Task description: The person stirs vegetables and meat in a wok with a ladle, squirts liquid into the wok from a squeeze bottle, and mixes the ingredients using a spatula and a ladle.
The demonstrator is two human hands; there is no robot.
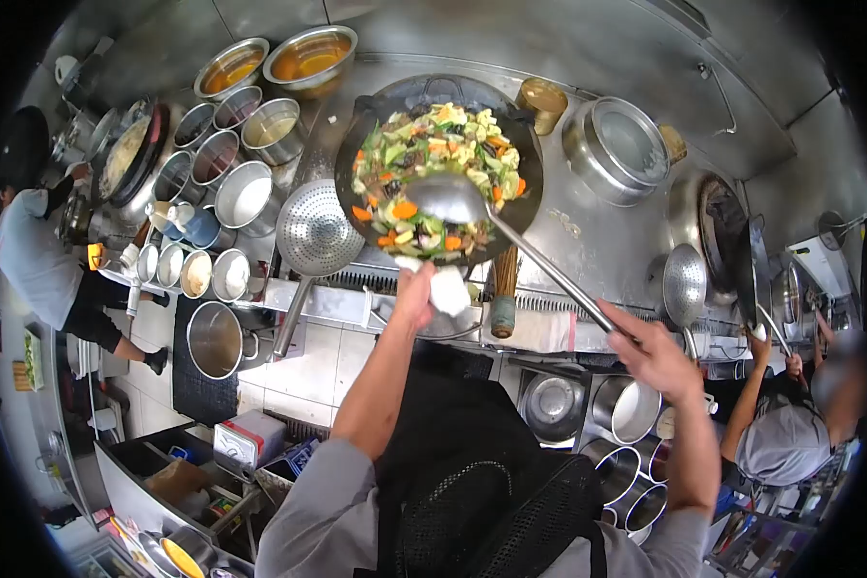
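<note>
A dark wok (349, 159) holds a heap of mixed vegetables (443, 144) with green, yellow, orange and dark pieces. My left hand (416, 297) is closed on a white cloth (449, 291) at the wok's near edge; the cloth hides what lies under it. My right hand (653, 356) grips the end of a long-handled ladle (448, 197). The ladle's bowl is over the vegetables in the near half of the wok, and its handle slants down to the right.
A perforated strainer (318, 229) lies left of the wok. Metal seasoning pots (246, 193) and bowls of orange liquid (310, 53) stand beyond it. A brush (504, 299) and a large pot (617, 149) are to the right. Co-workers stand at left (39, 250) and right (785, 438).
</note>
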